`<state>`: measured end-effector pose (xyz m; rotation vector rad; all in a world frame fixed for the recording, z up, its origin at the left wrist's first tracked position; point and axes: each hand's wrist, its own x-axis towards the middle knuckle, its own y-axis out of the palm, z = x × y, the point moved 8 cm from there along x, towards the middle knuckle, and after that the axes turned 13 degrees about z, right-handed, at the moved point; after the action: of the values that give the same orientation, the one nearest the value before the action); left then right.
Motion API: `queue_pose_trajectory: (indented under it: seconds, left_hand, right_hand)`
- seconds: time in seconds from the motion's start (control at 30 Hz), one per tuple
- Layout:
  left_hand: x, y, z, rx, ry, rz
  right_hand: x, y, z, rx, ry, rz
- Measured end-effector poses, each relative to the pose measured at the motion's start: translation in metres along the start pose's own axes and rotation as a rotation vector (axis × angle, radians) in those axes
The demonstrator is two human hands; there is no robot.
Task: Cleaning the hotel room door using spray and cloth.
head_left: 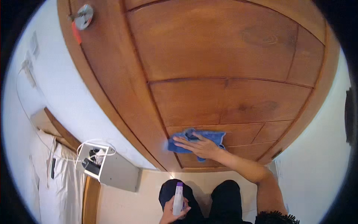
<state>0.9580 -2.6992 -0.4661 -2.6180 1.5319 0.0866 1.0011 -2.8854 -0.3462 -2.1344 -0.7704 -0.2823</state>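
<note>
My right hand (203, 147) holds a crumpled blue cloth (214, 137) against the lower part of a brown wooden door (209, 48). Its fingers stretch leftward over the cloth, pressing it to the panel. Low in the view, above my left thigh, my left hand (169, 209) is closed round a slim whitish bottle (178, 199) with a purple cap. The bottle stands roughly upright, cap end toward the door. Part of the left palm is hidden behind it.
At the door's upper left are a round metal lock (84, 16) and a red strip (76, 33). A small white cabinet (119, 171) with cables and dark items stands left, beside white fabric (63, 179). My dark-clothed knees (225, 199) are close to the door's bottom edge, above pale floor.
</note>
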Motion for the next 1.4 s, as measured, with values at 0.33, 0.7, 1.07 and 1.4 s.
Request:
queue_pose_trajectory:
  seconds: [0.33,0.7,1.07,1.4]
  left_hand:
    - [-0.026,-0.014,-0.003,0.001,0.065,-0.124]
    - [-0.037,-0.036,0.024,-0.117,0.037,-0.177]
    - [-0.076,-0.059,0.046,-0.237,-0.089,-0.364]
    - [-0.035,-0.029,0.007,-0.052,0.118,-0.243]
  right_hand:
    - [0.133,-0.084,-0.086,0.160,0.151,-0.427]
    - [0.097,0.089,0.120,-0.124,-0.283,0.187]
    - [0.038,0.107,0.083,0.793,-0.095,0.411]
    - [0.009,0.035,0.010,-0.076,0.069,0.124]
